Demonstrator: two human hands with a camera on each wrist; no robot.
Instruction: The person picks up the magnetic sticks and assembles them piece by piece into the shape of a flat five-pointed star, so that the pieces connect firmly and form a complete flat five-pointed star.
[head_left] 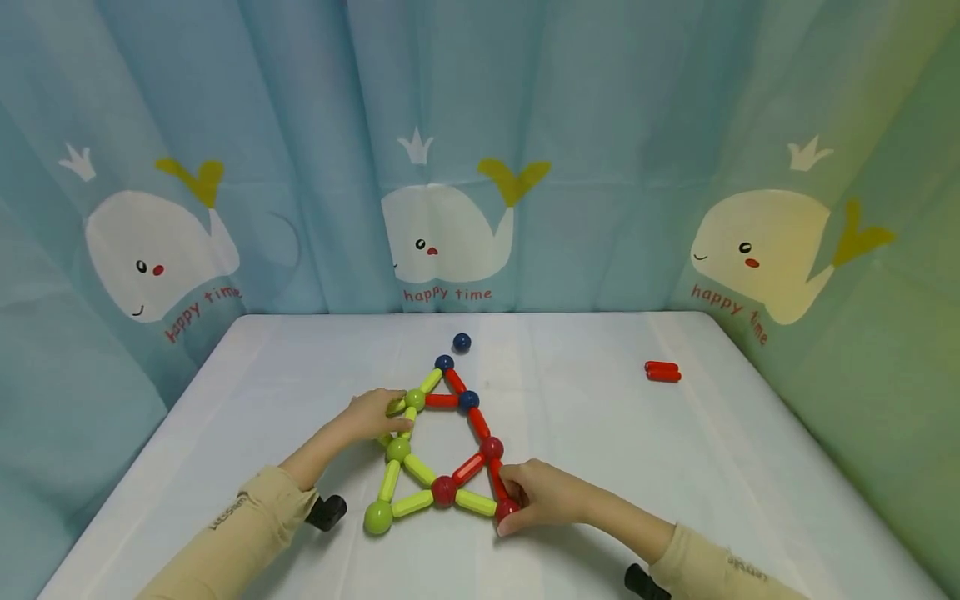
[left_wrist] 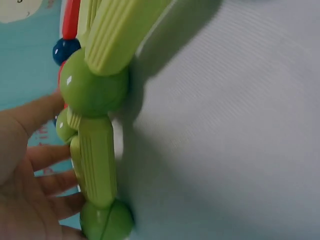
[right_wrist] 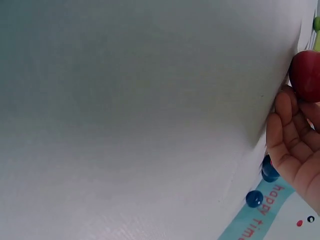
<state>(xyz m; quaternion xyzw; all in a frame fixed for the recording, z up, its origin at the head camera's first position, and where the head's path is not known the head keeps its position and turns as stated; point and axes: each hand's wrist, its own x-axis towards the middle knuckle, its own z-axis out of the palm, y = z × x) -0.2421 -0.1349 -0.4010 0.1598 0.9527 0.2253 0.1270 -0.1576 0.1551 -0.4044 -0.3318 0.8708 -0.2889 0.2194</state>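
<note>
A flat figure of toy building rods and balls lies on the white table. Green balls [head_left: 399, 450] and green rods [head_left: 390, 481] form its left side. Red rods [head_left: 478, 423], red balls [head_left: 444, 491] and two blue balls [head_left: 468, 401] make up most of the right. My left hand [head_left: 375, 414] spans the left corner, thumb and fingers around the green rods [left_wrist: 97, 162]; it partly hides that corner. At the near right corner, my right hand [head_left: 551, 493] grips a red ball [right_wrist: 306, 75] between thumb and fingers, next to a red rod [head_left: 497, 479].
A loose blue ball [head_left: 462, 342] lies just beyond the figure's far tip. Two red rods [head_left: 663, 372] lie side by side at the far right of the table [head_left: 585, 400]. Behind the table hangs a blue curtain [head_left: 592, 167] with whale prints.
</note>
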